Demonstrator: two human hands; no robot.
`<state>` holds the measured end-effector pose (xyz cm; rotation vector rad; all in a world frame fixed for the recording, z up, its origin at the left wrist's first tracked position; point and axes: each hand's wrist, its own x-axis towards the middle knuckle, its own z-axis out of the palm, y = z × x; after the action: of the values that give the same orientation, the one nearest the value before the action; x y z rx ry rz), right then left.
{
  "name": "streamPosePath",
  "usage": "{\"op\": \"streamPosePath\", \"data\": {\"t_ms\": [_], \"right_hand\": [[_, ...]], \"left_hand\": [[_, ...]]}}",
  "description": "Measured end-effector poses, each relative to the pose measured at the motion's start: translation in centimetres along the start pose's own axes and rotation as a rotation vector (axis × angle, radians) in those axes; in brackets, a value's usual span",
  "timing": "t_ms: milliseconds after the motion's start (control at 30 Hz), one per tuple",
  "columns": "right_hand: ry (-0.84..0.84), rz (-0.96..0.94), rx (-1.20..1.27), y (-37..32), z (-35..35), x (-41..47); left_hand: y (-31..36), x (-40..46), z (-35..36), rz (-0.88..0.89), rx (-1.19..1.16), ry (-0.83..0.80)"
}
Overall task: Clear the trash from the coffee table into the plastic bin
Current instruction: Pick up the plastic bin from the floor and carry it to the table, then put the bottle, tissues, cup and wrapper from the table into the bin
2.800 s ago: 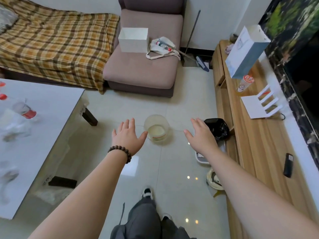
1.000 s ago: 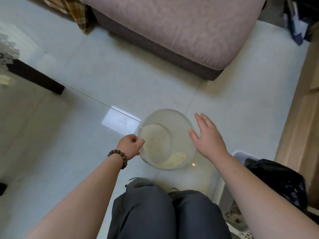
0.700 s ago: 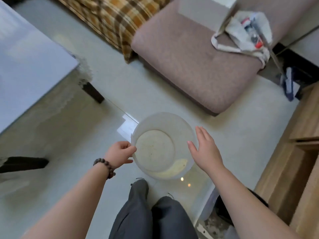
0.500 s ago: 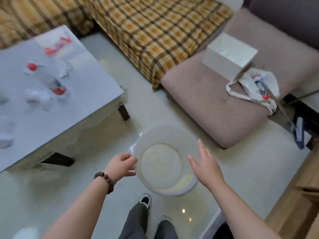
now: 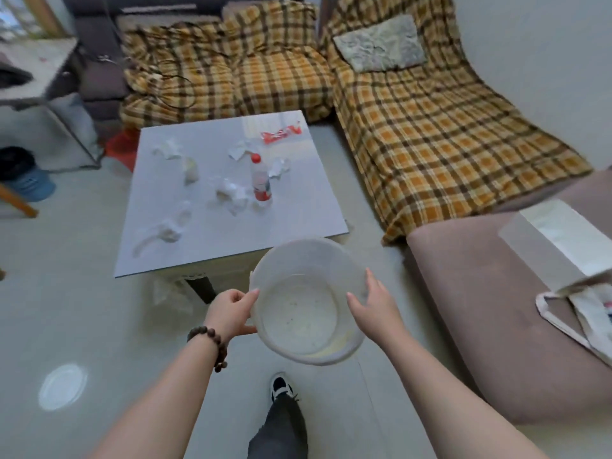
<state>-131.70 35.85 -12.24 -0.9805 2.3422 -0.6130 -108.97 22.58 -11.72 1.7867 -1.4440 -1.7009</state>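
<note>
I hold a translucent white plastic bin (image 5: 306, 303) in the air just in front of the coffee table's near right corner. My left hand (image 5: 230, 313) grips its left rim; my right hand (image 5: 374, 304) presses flat against its right wall. The bin looks empty apart from specks on its bottom. On the white coffee table (image 5: 298, 207) lie several crumpled white tissues (image 5: 231, 193), a clear bottle with a red cap (image 5: 261, 180) and a red wrapper (image 5: 281, 134).
A plaid-covered sofa (image 5: 414, 120) wraps the far and right sides of the table. A mauve seat (image 5: 496, 309) with a white box (image 5: 556, 243) is at my right. A round white lid (image 5: 62, 387) lies on the floor at left.
My hands closed on the bin and lifted it off the floor. The view swung up and left, bringing the coffee table and its litter into sight.
</note>
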Motion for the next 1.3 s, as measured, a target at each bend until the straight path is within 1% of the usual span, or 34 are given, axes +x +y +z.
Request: {"op": "streamPosePath", "data": {"t_ms": [100, 267, 500, 700, 867, 933, 1067, 1133, 1200, 1300], "right_hand": [[-0.059, -0.059, -0.033, -3.4, 1.9, 3.6], [-0.125, -0.139, -0.058, -9.2, 4.8, 10.0], [-0.193, -0.165, -0.049, -16.7, 7.1, 18.3], [-0.253, -0.182, -0.017, -20.0, 8.1, 23.8], [-0.358, -0.216, -0.005, -21.1, 8.7, 28.4], [-0.353, -0.217, 0.020, -21.5, 8.7, 30.7], [-0.228, -0.253, 0.027, -23.4, 8.4, 36.6], [-0.192, -0.286, 0.044, -24.7, 8.7, 39.4], [-0.205, -0.323, 0.011, -26.0, 9.3, 41.9], [-0.283, -0.316, -0.083, -27.3, 10.6, 44.7]], "left_hand": [[0.0, 2.7, -3.0, -0.030, -0.071, 0.055], [1.1, 8.1, -7.2, -0.051, -0.168, 0.096], [4.8, 15.2, -12.1, -0.056, -0.243, 0.134], [7.2, 19.7, -14.1, -0.074, -0.206, 0.185], [8.6, 22.3, -14.6, -0.067, -0.168, 0.249], [9.3, 23.3, -14.8, -0.062, -0.166, 0.276], [10.8, 25.2, -15.6, -0.068, -0.155, 0.356], [11.4, 26.3, -15.9, -0.077, -0.141, 0.386], [11.8, 27.2, -16.1, -0.076, -0.142, 0.429], [12.1, 28.1, -16.3, -0.074, -0.177, 0.498]]}}
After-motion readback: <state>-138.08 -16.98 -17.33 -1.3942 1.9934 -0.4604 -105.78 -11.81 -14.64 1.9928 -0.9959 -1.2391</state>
